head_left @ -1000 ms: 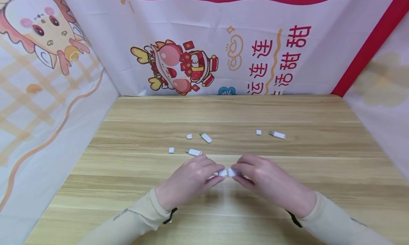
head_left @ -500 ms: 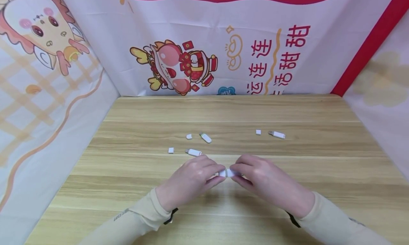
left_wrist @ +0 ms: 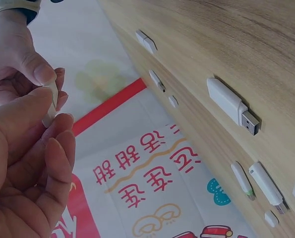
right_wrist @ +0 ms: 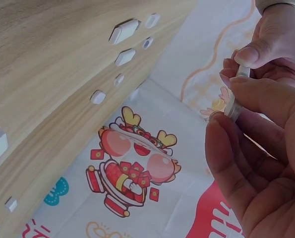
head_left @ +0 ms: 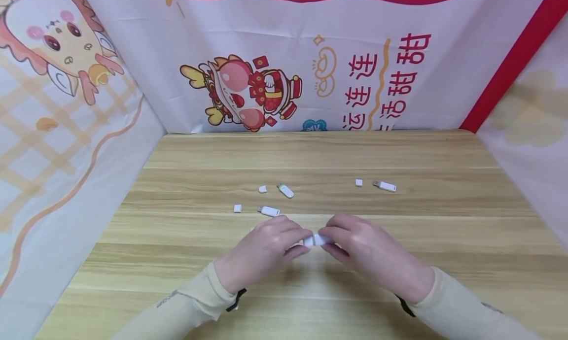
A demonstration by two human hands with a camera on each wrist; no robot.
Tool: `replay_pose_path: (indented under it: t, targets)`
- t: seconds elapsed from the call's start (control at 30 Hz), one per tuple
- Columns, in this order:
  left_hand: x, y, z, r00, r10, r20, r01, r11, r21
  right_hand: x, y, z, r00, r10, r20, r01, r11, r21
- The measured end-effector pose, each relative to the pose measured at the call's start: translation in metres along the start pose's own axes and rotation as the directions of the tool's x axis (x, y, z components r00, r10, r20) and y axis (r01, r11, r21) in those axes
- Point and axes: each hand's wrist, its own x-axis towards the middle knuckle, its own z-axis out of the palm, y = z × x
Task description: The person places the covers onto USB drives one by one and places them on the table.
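Note:
Between my hands is a white USB stick (head_left: 320,240), its white cap (head_left: 308,241) lined up with it and a thin seam showing between the two. My left hand (head_left: 264,249) pinches the cap between thumb and fingers. The stick's body is pinched by my right hand (head_left: 374,251), whose fingers hide its far end. Both wrist views show the hands nearly meeting around the small white piece, raised off the table. In the left wrist view, an uncapped USB stick (left_wrist: 226,101) with a metal plug lies on the table; the head view hides it behind a hand.
On the wooden table (head_left: 310,153) lie more uncapped USB sticks (head_left: 269,211), (head_left: 286,191), (head_left: 384,186), each near a loose white cap (head_left: 237,208), (head_left: 263,189), (head_left: 359,183). A capped USB stick (left_wrist: 146,41) shows in the left wrist view. Printed cloth (head_left: 266,24) surrounds the table.
The gap between the stick and its cap has narrowed to a thin seam as my right hand shifted slightly left. The things on the table have stayed where they were.

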Motion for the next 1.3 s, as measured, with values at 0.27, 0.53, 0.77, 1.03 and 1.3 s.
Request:
replay_pose_path:
  t: [0.27,0.53,0.77,1.03,1.3]
  targets:
    - [0.0006,-0.0008,-0.0036,0.999,-0.041,0.009,0.041,0.999,-0.01,-0.0001,-0.0022,-0.0005,1.0,-0.011,-0.003,0.011,1.0,-0.012]
    - [0.001,-0.0009,-0.0031,1.0,-0.022,0.018,0.022,1.0,-0.015,0.0004,-0.0031,0.0008,0.999,0.003,0.038,-0.003,1.0,-0.016]
    - [0.0023,-0.0008,-0.0026,1.0,-0.001,0.03,0.001,1.0,0.002,0.0006,-0.0038,0.0027,0.999,-0.027,0.03,0.028,0.999,-0.037]
    - [0.004,-0.0007,-0.0037,1.0,0.013,0.025,-0.013,1.0,0.016,0.0008,-0.0044,0.0036,0.999,-0.048,0.012,0.048,0.997,-0.057]
    - [0.0057,0.0001,-0.0043,0.999,0.02,0.027,-0.021,0.999,0.024,0.0006,-0.0039,0.0042,0.998,-0.065,0.018,0.067,0.994,-0.092]
